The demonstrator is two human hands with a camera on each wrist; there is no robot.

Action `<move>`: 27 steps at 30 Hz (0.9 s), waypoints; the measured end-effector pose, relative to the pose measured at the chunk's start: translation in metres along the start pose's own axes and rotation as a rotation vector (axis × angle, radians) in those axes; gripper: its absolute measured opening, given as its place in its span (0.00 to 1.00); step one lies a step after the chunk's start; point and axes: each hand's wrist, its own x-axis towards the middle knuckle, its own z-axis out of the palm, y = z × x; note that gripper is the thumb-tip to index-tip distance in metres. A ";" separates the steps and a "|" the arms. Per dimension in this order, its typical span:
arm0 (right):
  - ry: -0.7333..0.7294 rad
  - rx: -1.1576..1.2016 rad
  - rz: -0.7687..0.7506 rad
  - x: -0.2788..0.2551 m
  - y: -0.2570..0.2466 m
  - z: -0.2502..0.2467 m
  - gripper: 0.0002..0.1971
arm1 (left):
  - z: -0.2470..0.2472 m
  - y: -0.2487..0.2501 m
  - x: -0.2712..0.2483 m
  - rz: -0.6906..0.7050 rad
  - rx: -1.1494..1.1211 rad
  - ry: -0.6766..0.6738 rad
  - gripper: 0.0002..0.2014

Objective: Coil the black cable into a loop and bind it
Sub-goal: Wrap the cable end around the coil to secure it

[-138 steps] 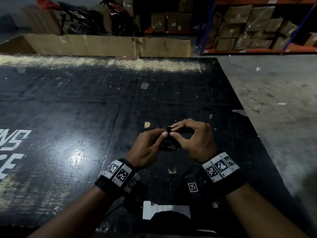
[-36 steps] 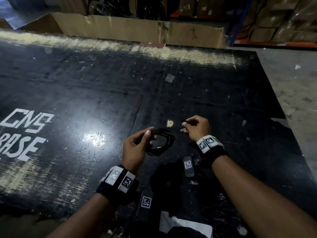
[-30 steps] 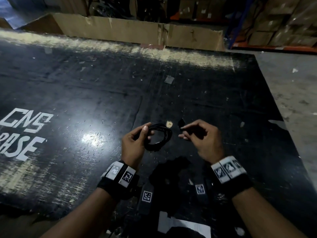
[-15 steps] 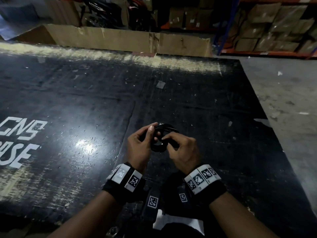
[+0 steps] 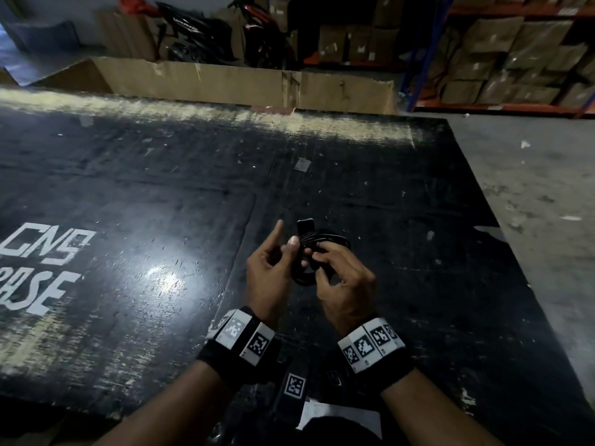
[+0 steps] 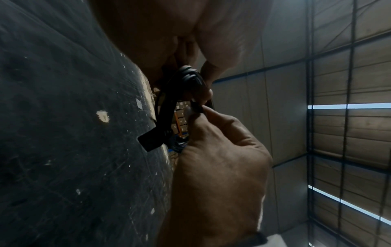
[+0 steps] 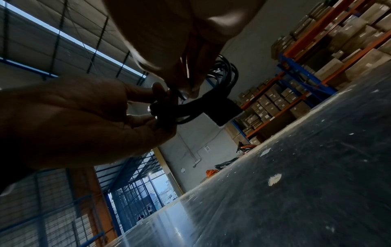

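The black cable (image 5: 333, 238) is wound into a small coil, held just above the black table (image 5: 161, 188) between both hands. My left hand (image 5: 289, 252) grips the coil's left side with thumb and lower fingers, its index finger pointing straight up. My right hand (image 5: 317, 257) pinches a black strap (image 5: 306, 226) against the coil; the strap's free end sticks up behind the coil. In the left wrist view the cable (image 6: 188, 75) shows under my palm, with the strap's end (image 6: 150, 140) hanging out. In the right wrist view the strap (image 7: 220, 108) wraps round the cable (image 7: 224, 70).
White letters (image 5: 42, 252) are painted on the table's left part. A long cardboard box (image 5: 225, 82) lines the far edge, with motorbikes (image 5: 257, 37) and shelves of cartons (image 5: 515, 53) behind. White paper (image 5: 338, 420) lies near me. Concrete floor (image 5: 541, 188) runs along the right.
My right hand, apart from the coil with the strap a second ago, has come back onto it. The strap's end now stands above the coil, and my left index finger has lifted.
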 end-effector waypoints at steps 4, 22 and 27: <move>0.037 -0.007 -0.018 0.000 0.002 -0.004 0.11 | 0.005 0.008 0.004 -0.171 -0.118 -0.074 0.15; -0.132 0.197 0.230 0.030 0.000 -0.036 0.04 | -0.014 0.002 -0.005 0.160 0.263 -0.281 0.11; -0.040 0.410 0.434 0.035 -0.002 -0.036 0.04 | -0.014 0.002 -0.003 0.198 0.282 -0.328 0.11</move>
